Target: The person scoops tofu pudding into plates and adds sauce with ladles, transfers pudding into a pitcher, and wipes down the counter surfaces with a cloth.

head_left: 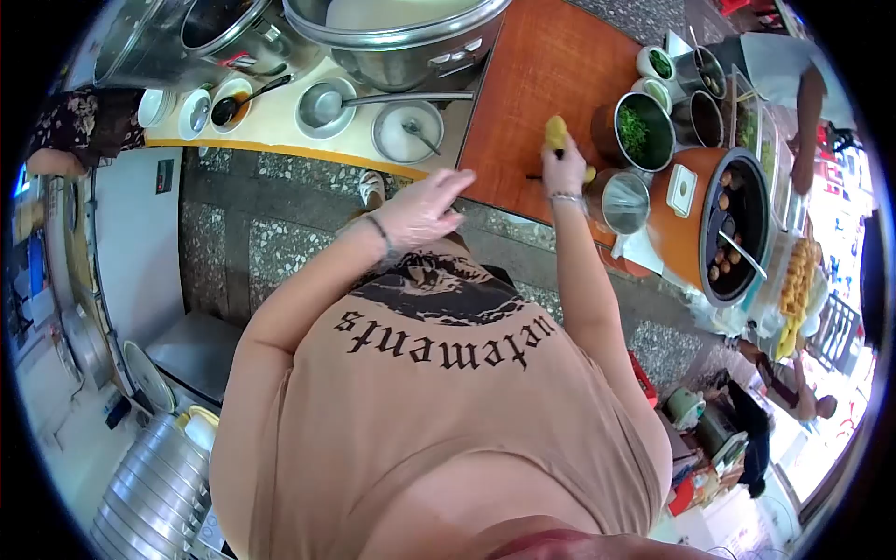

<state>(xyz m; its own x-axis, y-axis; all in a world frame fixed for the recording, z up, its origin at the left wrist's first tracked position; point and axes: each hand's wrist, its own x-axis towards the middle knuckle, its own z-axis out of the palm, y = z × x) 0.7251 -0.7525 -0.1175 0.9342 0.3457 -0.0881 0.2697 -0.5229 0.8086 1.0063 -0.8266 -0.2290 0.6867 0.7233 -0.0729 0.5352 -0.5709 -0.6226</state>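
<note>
My right hand is closed around a small yellow thing over the brown wooden tabletop. A dark bit shows near the fingers; its kind I cannot make out. Beside that hand stand a metal cup and a metal pot of chopped green herbs. My left hand hovers in front of my shirt, near the table's corner, with its fingers stretched out and nothing visible in them. Its skin looks shiny, perhaps from a thin clear glove.
At the back left, a big steel pot stands behind a bowl of white contents and a bowl with a ladle. An orange cooker with round brown food is on the right. Stacked metal trays stand lower left. Other people are at right.
</note>
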